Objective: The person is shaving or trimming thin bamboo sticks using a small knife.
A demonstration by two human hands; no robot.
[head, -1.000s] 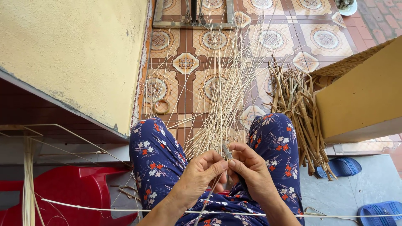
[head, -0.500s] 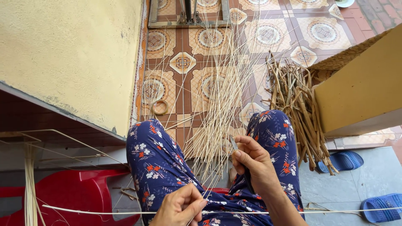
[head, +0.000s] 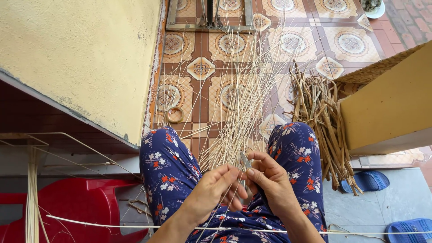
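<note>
Head view: the person sits with both knees apart, and a fan of thin pale strips (head: 238,112) spreads out from the lap over the patterned tile floor (head: 202,67). All places below are told from this fan.

At the fan's near tip, the right hand (head: 270,180) is closed around a small blade (head: 245,159), thumb and forefinger pinched on it so that only the grey tip shows. The left hand (head: 216,186) sits just left of the tip, its fingers (head: 229,173) curled loosely around one or a few strips; whether it pinches them tight cannot be told. The two hands almost touch.

Right of the fan lies a bundle of coarser brown stalks (head: 324,121), close but apart from it. Left of the fan's base a small ring (head: 174,115) lies on the tiles. Nearer than the tip, one long strip (head: 135,223) crosses the lap.

To do this step well, I judge the left hand should single out one strip and hold it taut, the blade meeting it close to the pinch, edge turned away from the left fingertips, with the other strips kept clear.
</note>
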